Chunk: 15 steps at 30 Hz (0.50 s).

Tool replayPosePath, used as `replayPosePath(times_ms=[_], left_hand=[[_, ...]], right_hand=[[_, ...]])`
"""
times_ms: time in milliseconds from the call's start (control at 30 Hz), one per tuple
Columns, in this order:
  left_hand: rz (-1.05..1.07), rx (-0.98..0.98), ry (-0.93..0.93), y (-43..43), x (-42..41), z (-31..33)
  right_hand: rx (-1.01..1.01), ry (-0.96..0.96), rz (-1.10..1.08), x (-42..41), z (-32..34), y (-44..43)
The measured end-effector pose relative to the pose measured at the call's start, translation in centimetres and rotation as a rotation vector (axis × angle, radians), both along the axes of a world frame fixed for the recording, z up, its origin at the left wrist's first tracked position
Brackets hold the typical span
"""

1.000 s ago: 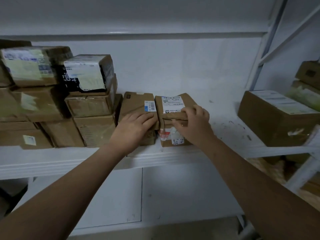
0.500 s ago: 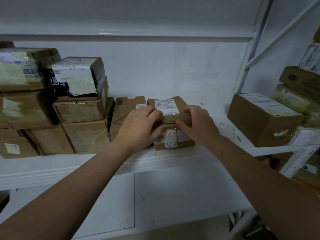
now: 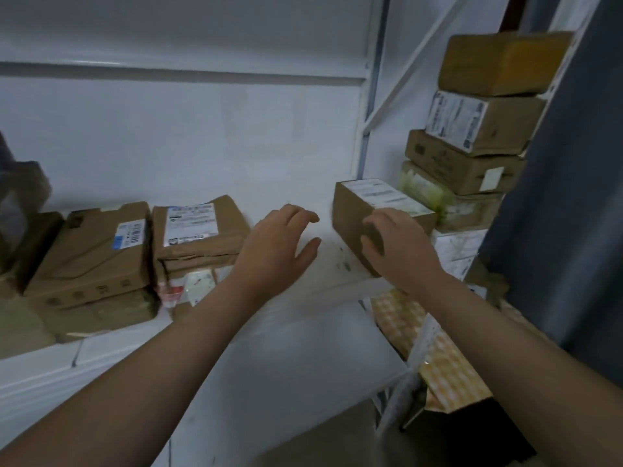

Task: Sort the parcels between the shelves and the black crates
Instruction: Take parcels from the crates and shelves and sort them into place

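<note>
**Hands at the shelf's right end**

The left hand (image 3: 276,244) hovers over a bare patch of the white shelf (image 3: 323,264), fingers spread wide and holding nothing. Just to its left, near the front edge, sits a two-high pile of brown parcels, the top parcel (image 3: 199,230) showing a white label. Beside that pile lies a flatter box (image 3: 91,251) with a small barcode sticker.

The right hand (image 3: 397,251) rests against the near face of a brown box (image 3: 354,210) at the shelf's right end — fingers curved loosely on the cardboard, not closed round it. Whether it grips at all I cannot tell.

Past the right corner, a stack of boxes (image 3: 472,163) rises on the neighbouring rack.
</note>
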<state>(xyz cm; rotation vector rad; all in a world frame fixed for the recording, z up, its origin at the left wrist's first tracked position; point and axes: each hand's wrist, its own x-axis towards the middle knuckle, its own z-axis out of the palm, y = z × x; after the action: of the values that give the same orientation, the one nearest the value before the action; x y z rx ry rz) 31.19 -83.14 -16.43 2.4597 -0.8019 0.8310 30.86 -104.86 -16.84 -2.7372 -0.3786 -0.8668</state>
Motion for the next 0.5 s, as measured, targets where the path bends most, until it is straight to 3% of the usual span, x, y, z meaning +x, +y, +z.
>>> replayPosePath(times_ms=[233,400,500], left_hand=[[-0.074,-0.129,0.247,-9.0,1.6,-1.9],[0.039,-0.127,0.491,-13.1,3.1,-2.2],[0.040,-0.206,0.459,-13.5,3.2,-2.8]], right_hand=[[0.048,0.249,-0.129,1.2,-0.8,-8.3],[0.225,0.227,-0.019,1.6,-1.6,-9.9],[0.361,0.238,0.076,2.1,-2.2,-10.5]])
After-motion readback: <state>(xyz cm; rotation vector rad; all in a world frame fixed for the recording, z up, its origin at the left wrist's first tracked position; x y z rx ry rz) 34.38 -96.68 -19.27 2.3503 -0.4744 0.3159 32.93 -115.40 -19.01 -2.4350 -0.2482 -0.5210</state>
